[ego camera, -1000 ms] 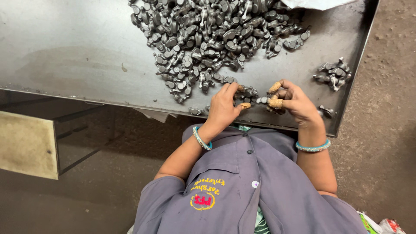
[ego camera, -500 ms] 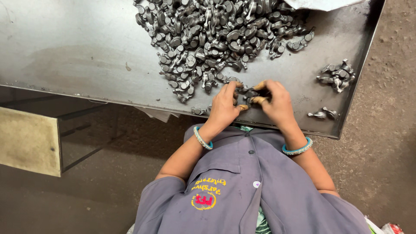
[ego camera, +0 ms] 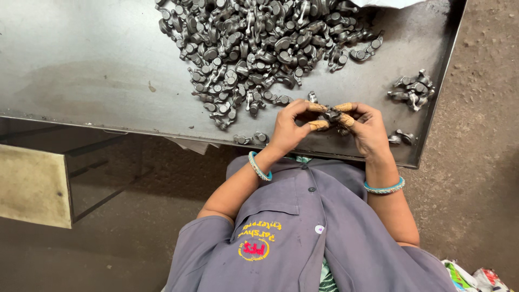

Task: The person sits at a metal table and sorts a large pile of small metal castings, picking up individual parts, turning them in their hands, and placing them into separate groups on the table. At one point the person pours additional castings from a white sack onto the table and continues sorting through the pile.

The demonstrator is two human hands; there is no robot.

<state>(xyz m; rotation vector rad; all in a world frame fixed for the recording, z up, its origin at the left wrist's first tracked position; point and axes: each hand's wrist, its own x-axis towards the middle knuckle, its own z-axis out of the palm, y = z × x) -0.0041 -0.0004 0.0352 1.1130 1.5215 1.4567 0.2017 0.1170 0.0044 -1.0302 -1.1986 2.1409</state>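
My left hand (ego camera: 292,127) and my right hand (ego camera: 367,127) meet above the near edge of a grey metal table (ego camera: 81,75). Together they pinch a small dark metal part (ego camera: 331,115) between the fingertips. Tan finger cots cover several fingertips. A large heap of similar dark metal parts (ego camera: 259,48) lies on the table just beyond my hands. Both wrists wear turquoise bangles.
A small cluster of parts (ego camera: 413,89) sits at the table's right side, two more parts (ego camera: 401,138) near its right front corner, and two parts (ego camera: 251,139) by the front edge. Brown floor lies to the right. A tan board (ego camera: 32,186) stands lower left.
My right hand has moved left to join the left hand, and both now hold one part together. The view has shifted slightly, with the hands a little farther over the table.
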